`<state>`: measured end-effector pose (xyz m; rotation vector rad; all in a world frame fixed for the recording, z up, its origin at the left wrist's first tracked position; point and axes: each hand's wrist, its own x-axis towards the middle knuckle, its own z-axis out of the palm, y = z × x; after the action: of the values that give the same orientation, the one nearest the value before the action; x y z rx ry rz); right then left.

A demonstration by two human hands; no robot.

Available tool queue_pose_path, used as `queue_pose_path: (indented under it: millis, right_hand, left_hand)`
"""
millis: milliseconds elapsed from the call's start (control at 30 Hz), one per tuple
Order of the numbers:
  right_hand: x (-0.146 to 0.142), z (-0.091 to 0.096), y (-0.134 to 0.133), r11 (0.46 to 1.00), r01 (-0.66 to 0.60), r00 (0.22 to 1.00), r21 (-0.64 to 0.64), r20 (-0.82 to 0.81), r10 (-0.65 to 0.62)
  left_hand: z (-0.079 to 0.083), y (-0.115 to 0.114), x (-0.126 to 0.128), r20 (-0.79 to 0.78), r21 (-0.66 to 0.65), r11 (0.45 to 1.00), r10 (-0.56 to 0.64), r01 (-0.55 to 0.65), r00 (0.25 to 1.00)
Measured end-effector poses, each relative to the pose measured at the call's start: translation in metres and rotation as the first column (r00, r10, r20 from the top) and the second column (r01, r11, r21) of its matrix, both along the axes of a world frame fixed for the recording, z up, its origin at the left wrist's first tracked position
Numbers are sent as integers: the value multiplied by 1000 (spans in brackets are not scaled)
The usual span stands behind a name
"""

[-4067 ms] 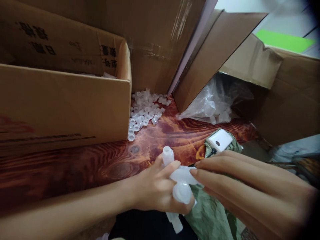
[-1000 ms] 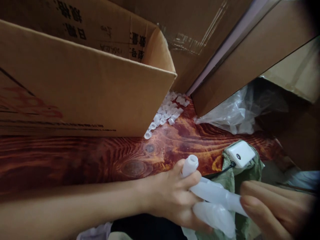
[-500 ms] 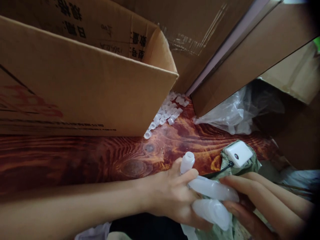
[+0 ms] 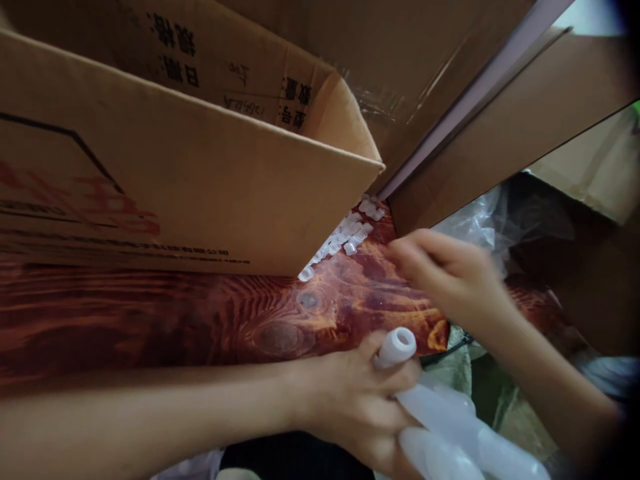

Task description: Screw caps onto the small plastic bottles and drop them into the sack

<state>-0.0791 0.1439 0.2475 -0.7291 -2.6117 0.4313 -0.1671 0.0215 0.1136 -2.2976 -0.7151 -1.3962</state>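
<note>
My left hand (image 4: 360,407) is wrapped around several translucent white plastic tubes (image 4: 450,427) at the lower middle. One tube (image 4: 396,347) sticks up between thumb and index finger, its open round mouth facing up. The others stick out to the right, past the back of the hand. My right hand (image 4: 450,273) is over the right part of the wooden surface, apart from the tubes. Its fingers look drawn together but are smeared by motion, so what they hold, if anything, is unclear. Left of its fingertips lies a cluster of small clear plastic caps (image 4: 345,235).
A large open cardboard box (image 4: 200,193) stands at the left, its corner beside the caps. Another cardboard panel (image 4: 475,133) rises behind at the right, near a clear plastic bag (image 4: 483,217). The dark red wooden surface (image 4: 280,307) runs across the front.
My right hand has left the tubes and moved up and left toward the caps. My left hand keeps its hold on the tubes, now slightly lower and further right in view.
</note>
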Motion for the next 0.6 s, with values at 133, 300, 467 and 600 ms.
queue_pose_path:
  millis: [133,300,467,600]
  right_hand:
    - [-56,-42,19,908,-418,870,-1,288,401]
    - [-65,-66,12,871,-477,836,121,370,406]
    - [-56,-71,5,924,-382,887,-24,272,374]
    - [-33,-47,6,957,-236,956,-166,136,259]
  left_hand:
    - [7,0,-6,-65,70,997,-22,27,998]
    - [12,1,-13,-113,11,1000,6,-5,994]
    - [7,0,-10,-117,-53,998,-37,31,992]
    - [2,0,-4,-91,-73,996,-61,55,994]
